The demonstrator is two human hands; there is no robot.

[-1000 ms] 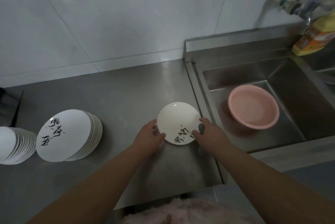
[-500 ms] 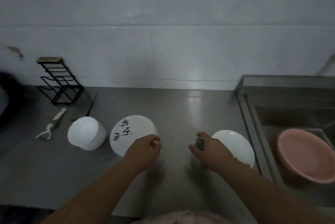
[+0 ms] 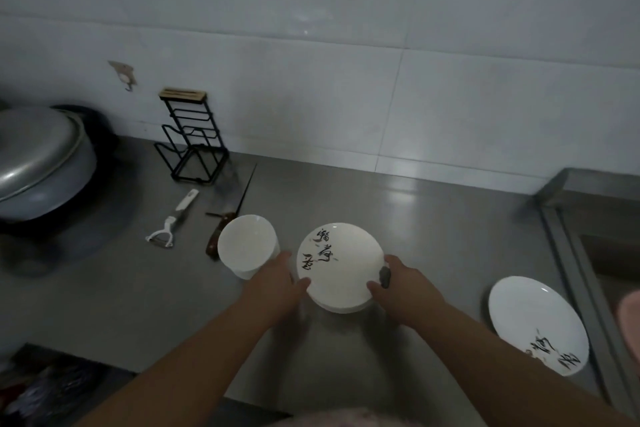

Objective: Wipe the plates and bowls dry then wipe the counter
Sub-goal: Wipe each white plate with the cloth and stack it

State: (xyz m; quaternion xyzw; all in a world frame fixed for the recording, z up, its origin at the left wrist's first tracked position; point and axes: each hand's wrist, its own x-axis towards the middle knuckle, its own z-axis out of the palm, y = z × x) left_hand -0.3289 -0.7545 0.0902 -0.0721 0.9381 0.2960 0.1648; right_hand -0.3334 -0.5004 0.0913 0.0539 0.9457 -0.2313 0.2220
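A stack of white plates (image 3: 341, 267) with black calligraphy stands mid-counter. My left hand (image 3: 273, 283) touches its left rim with the fingers around the edge. My right hand (image 3: 403, 283) is at its right rim and pinches a small dark grey cloth (image 3: 384, 276) against the edge. A stack of white bowls (image 3: 247, 246) stands just left of the plates. One single white plate (image 3: 538, 322) with calligraphy lies alone at the right, near the sink edge.
A knife (image 3: 227, 219) and a white peeler (image 3: 173, 219) lie behind the bowls, in front of a black wire rack (image 3: 192, 146). A big pot with a metal lid (image 3: 38, 163) sits far left. The sink rim (image 3: 568, 253) and a pink basin (image 3: 630, 319) are at right.
The view swung left from the sink. Both hands left the single plate on the counter and moved to the plate stack; they now sit on its two sides.
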